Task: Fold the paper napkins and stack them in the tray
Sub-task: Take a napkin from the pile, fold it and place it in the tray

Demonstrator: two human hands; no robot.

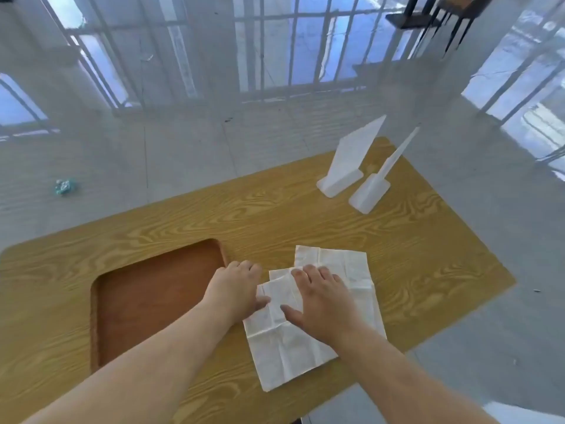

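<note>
White paper napkins (pixel 287 350) lie overlapping on the wooden table (pixel 275 215), right of a brown tray (pixel 146 304) with nothing in it. A far flap of the top napkin is turned back toward me. My left hand (pixel 235 286) pinches the left edge of that flap, thumb on the paper. My right hand (pixel 321 304) lies flat on the flap with fingers spread, pressing it down. Another napkin (pixel 345 264) shows beyond my right hand, under the top one.
Two white plastic stands (pixel 345 166) (pixel 374 191) stand upright at the far right of the table. A crumpled blue-green scrap (pixel 64 186) lies on the floor to the left. Dark chair legs (pixel 440 16) are far back.
</note>
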